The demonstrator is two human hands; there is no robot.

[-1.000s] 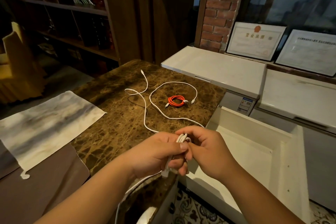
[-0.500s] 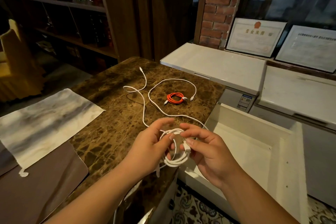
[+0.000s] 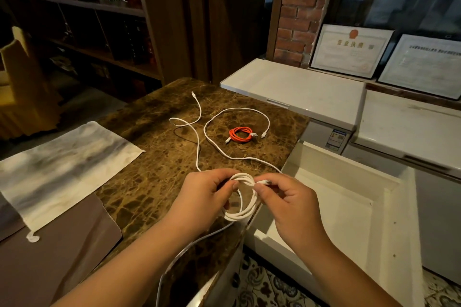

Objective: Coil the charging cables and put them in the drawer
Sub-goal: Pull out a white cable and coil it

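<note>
White cable coil held in left grip, right grip pinching its plug.

- My left hand sits in front of me, forearm bare and reaching in from the lower left, fingers curled, thumb and forefinger pinching the top of the looped white charging cable.
- My right hand comes in from the lower right, forearm bare, its grip a thumb-and-forefinger pinch on the cable's small plug end.
- Both hands are level, fingertips nearly meeting at the top of the loop.
</note>
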